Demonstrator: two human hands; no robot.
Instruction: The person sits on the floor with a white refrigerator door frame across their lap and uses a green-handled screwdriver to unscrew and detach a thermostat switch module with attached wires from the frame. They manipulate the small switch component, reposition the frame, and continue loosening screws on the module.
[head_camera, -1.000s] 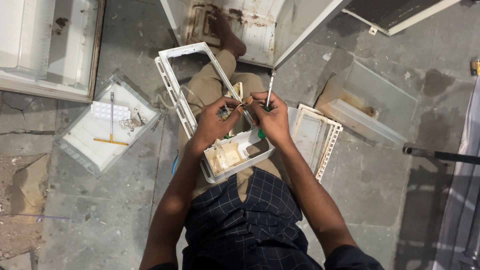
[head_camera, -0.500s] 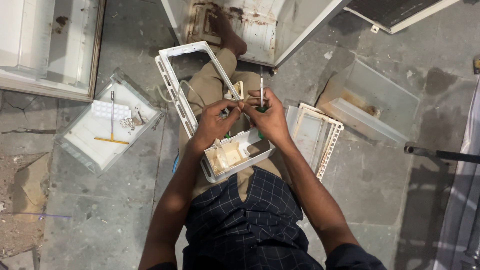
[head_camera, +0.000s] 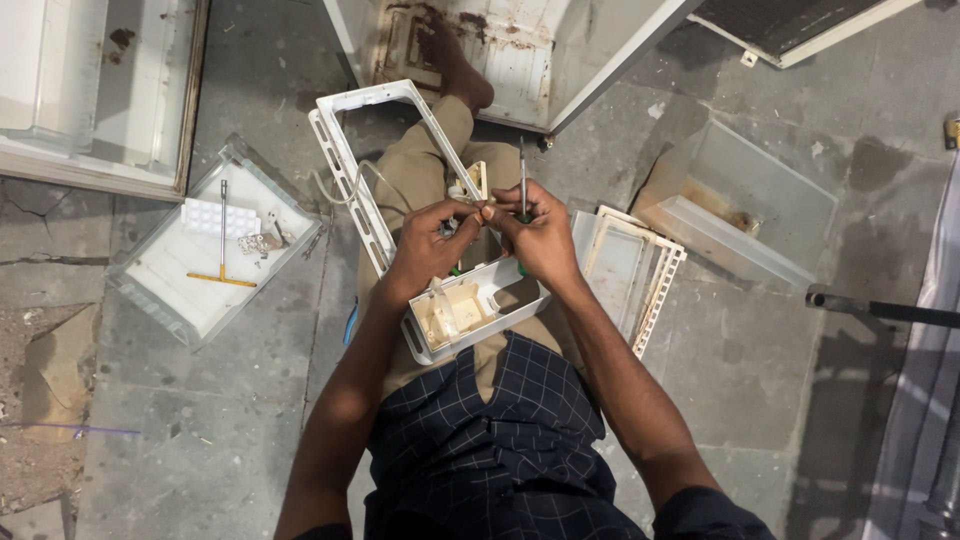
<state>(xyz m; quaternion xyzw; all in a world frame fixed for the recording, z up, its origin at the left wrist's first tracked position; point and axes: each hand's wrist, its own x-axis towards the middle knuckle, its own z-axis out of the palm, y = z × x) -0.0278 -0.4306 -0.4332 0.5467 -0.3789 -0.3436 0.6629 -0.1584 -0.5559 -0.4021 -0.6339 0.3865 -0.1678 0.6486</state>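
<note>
Slightly raised since earlier, the screwdriver (head_camera: 522, 180) is gripped by the right hand (head_camera: 540, 235); left hand (head_camera: 425, 250) pinches wiring; white housing (head_camera: 475, 310) remains partly dismantled.

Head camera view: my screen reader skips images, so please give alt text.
A seated person's right hand holds a screwdriver upright while the left hand pinches a small part over a white plastic housing on the lap; a clear tray lies alongside.

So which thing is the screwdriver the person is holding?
Find the person's lap, where a white plastic box rests. Just above it the right hand grips the screwdriver, beside the left hand. It is the only thin metal rod that sticks up from the fingers.
</note>
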